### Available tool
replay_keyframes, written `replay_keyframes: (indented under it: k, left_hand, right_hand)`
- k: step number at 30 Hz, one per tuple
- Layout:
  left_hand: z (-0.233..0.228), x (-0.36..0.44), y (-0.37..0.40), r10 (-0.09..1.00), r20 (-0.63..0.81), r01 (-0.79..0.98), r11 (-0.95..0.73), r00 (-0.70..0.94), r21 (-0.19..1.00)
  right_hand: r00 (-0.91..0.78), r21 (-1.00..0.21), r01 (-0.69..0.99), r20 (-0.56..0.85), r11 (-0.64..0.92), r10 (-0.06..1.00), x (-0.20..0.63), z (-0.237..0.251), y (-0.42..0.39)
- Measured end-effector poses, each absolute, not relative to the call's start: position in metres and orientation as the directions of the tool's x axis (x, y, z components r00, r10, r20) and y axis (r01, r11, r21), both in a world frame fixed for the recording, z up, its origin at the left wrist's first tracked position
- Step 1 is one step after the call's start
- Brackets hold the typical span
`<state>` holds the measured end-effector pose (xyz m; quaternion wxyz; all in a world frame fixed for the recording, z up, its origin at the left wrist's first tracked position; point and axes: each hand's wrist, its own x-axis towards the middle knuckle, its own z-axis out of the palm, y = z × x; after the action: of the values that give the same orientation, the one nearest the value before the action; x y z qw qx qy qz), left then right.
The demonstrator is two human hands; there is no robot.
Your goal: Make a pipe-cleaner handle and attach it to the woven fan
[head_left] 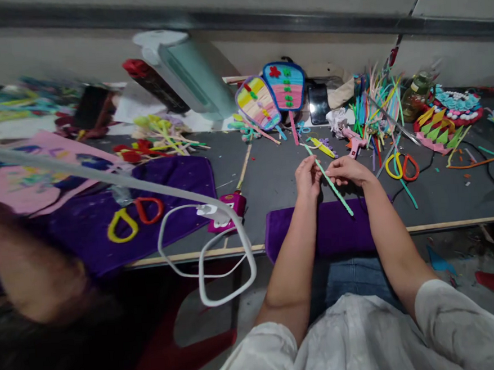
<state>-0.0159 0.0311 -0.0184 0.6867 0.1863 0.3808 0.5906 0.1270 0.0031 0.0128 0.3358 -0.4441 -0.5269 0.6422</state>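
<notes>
Between my hands runs a mint-green pipe cleaner (336,192), slanting from upper left to lower right and looking twisted along its lower part. My left hand (308,176) pinches it near its upper portion. Close by on the right, the fingers of my right hand (347,172) are pressed together on its middle. Below the hands a folded purple cloth (292,227) lies at the table's front edge. Just beyond them are a yellow-green pipe cleaner piece (323,148) with small purple bits and a pink glue gun (355,142).
Yellow-and-red-handled scissors (402,167) lie to the right, near a bunch of pipe cleaners (381,108). Two fan-shaped crafts (286,86) and a phone (318,103) are at the back. A white cable (188,192) and a power adapter (227,211) are left, beside a co-worker's arm (27,256).
</notes>
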Motion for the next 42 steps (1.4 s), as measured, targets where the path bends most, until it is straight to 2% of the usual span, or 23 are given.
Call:
replay_keyframes:
  k: [5, 10, 15, 21, 23, 25, 28, 30, 32, 37, 42]
  left_hand:
    - [-0.015, -0.017, 0.030, 0.958, -0.286, -0.662, 0.225, 0.017, 0.715]
    - [-0.015, -0.016, 0.030, 0.965, -0.258, -0.637, 0.230, 0.050, 0.736]
    - [-0.015, -0.016, 0.031, 0.973, -0.224, -0.617, 0.213, 0.060, 0.758]
    - [-0.015, -0.017, 0.030, 0.988, -0.156, -0.579, 0.129, 0.003, 0.805]
    - [-0.014, -0.018, 0.030, 0.987, -0.158, -0.583, 0.132, 0.007, 0.802]
    - [-0.013, -0.019, 0.030, 0.982, -0.184, -0.592, 0.169, 0.036, 0.788]
    - [-0.010, -0.020, 0.029, 0.974, -0.205, -0.601, 0.220, 0.095, 0.768]
    - [-0.008, -0.020, 0.027, 0.972, -0.204, -0.597, 0.233, 0.118, 0.768]
    - [-0.007, -0.019, 0.026, 0.972, -0.197, -0.592, 0.237, 0.132, 0.770]
    - [-0.009, -0.016, 0.023, 0.971, -0.165, -0.575, 0.237, 0.175, 0.783]
    - [-0.007, -0.010, 0.019, 0.960, -0.152, -0.551, 0.260, 0.235, 0.793]
  right_hand:
    - [-0.367, -0.974, 0.040, -0.223, -0.224, 0.903, 0.126, 0.013, 0.003]
    - [-0.457, -0.973, 0.104, -0.229, -0.204, 0.859, 0.125, 0.014, 0.002]
    - [-0.493, -0.969, 0.102, -0.246, -0.225, 0.835, 0.123, 0.016, 0.001]
    - [-0.621, -0.951, 0.176, -0.308, -0.255, 0.721, 0.120, 0.024, -0.005]
    - [-0.663, -0.946, 0.197, -0.321, -0.256, 0.677, 0.121, 0.025, -0.006]
    - [-0.665, -0.950, 0.183, -0.308, -0.252, 0.680, 0.123, 0.026, -0.005]
    - [-0.509, -0.974, 0.075, -0.223, -0.215, 0.831, 0.129, 0.022, -0.001]
    - [-0.310, -0.989, -0.001, -0.141, -0.149, 0.940, 0.133, 0.018, 0.004]
    - [-0.114, -0.994, -0.054, -0.092, -0.099, 0.989, 0.135, 0.013, 0.010]
    - [0.177, -0.988, -0.151, -0.029, -0.002, 0.984, 0.135, 0.005, 0.020]
    - [0.442, -0.996, -0.056, 0.031, 0.062, 0.897, 0.141, 0.002, 0.024]
